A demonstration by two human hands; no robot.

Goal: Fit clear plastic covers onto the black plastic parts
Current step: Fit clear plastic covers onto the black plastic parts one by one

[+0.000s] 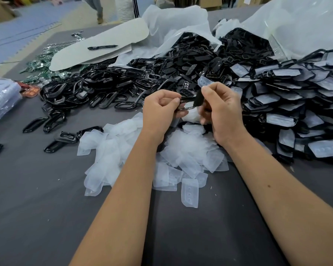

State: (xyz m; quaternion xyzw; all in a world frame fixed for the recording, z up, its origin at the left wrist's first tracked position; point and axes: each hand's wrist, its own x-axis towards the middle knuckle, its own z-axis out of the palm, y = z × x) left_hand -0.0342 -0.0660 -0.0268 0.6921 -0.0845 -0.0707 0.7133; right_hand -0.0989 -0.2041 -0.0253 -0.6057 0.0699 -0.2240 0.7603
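Between hands: glossy black frame [188, 104], unfitted.

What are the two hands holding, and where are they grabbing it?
A black plastic part. The left hand pinches its thin rim at the left end; the right hand grips the right end. A clear cover sticks up above the right hand's fingertips.

Glossy black plastic parts [96, 87], matt cloth table [37, 198]
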